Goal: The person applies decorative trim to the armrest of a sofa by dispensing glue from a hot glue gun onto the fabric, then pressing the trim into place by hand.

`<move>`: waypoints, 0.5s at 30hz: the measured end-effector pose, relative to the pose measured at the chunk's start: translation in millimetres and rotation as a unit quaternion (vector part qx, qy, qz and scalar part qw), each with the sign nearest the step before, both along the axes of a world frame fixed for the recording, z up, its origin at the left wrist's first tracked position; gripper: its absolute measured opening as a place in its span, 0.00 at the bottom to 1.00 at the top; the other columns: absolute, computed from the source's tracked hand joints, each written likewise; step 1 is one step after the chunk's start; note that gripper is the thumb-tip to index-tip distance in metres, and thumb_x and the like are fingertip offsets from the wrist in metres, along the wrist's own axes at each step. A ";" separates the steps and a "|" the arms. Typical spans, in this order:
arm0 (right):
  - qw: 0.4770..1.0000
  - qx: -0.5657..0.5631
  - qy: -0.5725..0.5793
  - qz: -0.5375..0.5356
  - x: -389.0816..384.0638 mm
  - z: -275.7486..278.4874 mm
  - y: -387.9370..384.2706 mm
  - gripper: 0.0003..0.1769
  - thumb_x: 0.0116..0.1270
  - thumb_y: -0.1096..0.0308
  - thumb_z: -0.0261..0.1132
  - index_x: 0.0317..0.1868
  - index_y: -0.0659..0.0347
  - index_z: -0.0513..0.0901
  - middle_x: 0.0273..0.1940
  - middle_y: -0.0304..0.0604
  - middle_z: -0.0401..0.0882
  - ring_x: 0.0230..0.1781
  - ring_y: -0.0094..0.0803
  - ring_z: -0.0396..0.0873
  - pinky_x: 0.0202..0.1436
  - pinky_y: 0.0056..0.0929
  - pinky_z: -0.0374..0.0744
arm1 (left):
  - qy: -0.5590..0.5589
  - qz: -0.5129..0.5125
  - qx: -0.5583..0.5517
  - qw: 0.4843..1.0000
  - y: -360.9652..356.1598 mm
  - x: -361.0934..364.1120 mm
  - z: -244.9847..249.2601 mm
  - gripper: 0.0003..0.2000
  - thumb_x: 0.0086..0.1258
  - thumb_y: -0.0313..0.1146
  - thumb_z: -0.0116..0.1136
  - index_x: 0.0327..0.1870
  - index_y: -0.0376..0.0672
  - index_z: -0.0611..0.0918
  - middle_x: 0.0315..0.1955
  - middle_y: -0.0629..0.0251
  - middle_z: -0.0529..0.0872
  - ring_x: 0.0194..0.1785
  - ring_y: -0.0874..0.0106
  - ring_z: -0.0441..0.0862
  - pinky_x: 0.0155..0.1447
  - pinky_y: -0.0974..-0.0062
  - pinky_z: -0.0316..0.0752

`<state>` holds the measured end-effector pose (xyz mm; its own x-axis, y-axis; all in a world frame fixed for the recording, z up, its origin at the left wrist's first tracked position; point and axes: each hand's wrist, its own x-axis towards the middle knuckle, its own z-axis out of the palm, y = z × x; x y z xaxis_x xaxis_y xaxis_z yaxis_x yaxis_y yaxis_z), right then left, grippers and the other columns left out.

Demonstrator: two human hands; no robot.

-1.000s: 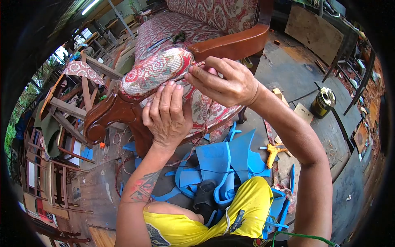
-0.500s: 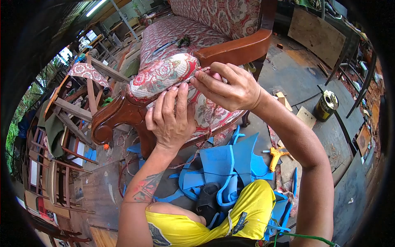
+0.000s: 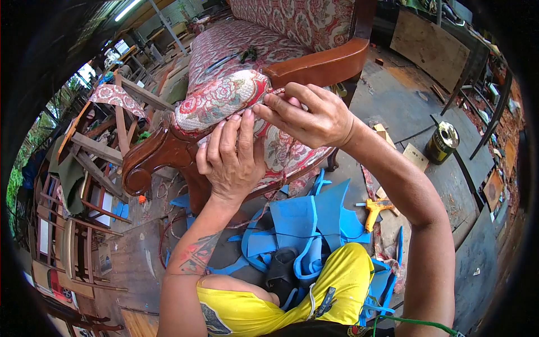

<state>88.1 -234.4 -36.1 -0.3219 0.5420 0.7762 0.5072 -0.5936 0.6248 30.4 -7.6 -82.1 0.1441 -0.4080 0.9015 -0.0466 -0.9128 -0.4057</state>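
Head view: left hand (image 3: 230, 160), fingers pressed together, lies flat against the red floral fabric armrest pad (image 3: 216, 100) atop a carved brown wooden sofa arm (image 3: 160, 154). Right hand (image 3: 307, 115) fingers (image 3: 275, 105) pinch the pad's edge.

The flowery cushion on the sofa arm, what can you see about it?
The flowery cushion is a plump, rounded pad covered in woven-looking cloth, cream with red roses and green leaves. It sits on top of the curved brown wooden arm, which ends in a scroll. The left hand presses its fingertips against the pad's lower edge, and the right hand pinches a thin patterned cord at its end.
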 end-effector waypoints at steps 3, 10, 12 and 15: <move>1.000 -0.003 0.001 -0.003 0.6 -0.7 0.0 0.28 0.59 0.62 0.73 0.62 0.54 0.93 0.52 0.36 0.82 0.54 0.35 0.84 0.45 0.30 0.86 | 0.005 0.000 -0.001 1.000 0.1 -0.8 0.3 0.25 0.83 0.51 0.60 0.77 0.59 0.82 0.65 0.78 0.81 0.71 0.73 0.76 0.77 0.60 0.56; 1.000 -0.002 0.006 -0.015 0.3 -1.7 0.4 0.29 0.61 0.62 0.72 0.64 0.54 0.91 0.52 0.36 0.82 0.55 0.35 0.83 0.45 0.31 0.85 | 0.007 0.003 0.029 1.000 4.7 -2.3 3.3 0.28 0.85 0.55 0.55 0.78 0.52 0.79 0.67 0.71 0.80 0.71 0.68 0.74 0.73 0.60 0.56; 1.000 -0.001 0.006 -0.015 0.4 -2.0 0.7 0.29 0.61 0.62 0.72 0.65 0.54 0.91 0.52 0.36 0.82 0.55 0.35 0.83 0.45 0.31 0.85 | 0.008 0.000 0.028 1.000 4.7 -3.0 3.7 0.27 0.85 0.55 0.56 0.78 0.51 0.79 0.67 0.71 0.80 0.71 0.68 0.75 0.73 0.60 0.56; 1.000 -0.002 0.007 -0.018 0.3 -2.1 0.7 0.28 0.62 0.63 0.72 0.65 0.55 0.91 0.53 0.36 0.81 0.55 0.35 0.83 0.45 0.31 0.85 | 0.012 -0.001 0.024 1.000 3.5 -5.0 4.1 0.27 0.85 0.54 0.56 0.77 0.50 0.79 0.67 0.71 0.80 0.71 0.68 0.75 0.73 0.60 0.57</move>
<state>88.5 -233.7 -38.2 -0.2918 0.5563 0.7780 0.4939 -0.6090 0.6207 25.4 -4.1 -78.0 0.1651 -0.4512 0.8770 -0.0591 -0.8922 -0.4478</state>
